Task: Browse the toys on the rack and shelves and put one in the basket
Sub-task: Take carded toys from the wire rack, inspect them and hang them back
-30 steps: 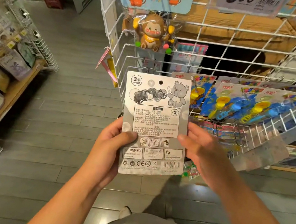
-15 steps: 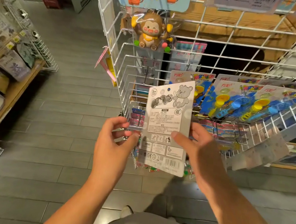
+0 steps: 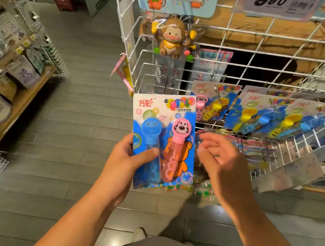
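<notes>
Grey plank flooring runs under a white wire rack [image 3: 207, 70] hung with carded toys, with a wooden shelf [image 3: 23, 102] of boxed goods off to one side. Held up in front of the rack is the bubble wand card [image 3: 162, 141], printed side toward the camera, with a blue wand and a pink wand sealed under clear plastic. The left hand [image 3: 128, 160] grips its lower left edge, thumb pressed across the front and the other fingers hidden behind the card. The right hand [image 3: 221, 163] hovers just beside the right edge, its fingers loosely spread and curled, holding nothing.

The card looks light and thin, likely to flex, while the plastic bubble is probably slick and easily dented, so the bare cardboard margin seems the safest place to pinch. No basket is in view. Price tags at the top are cut off, small goods below the card are blurred, and the rack's dark back is hard to make out.
</notes>
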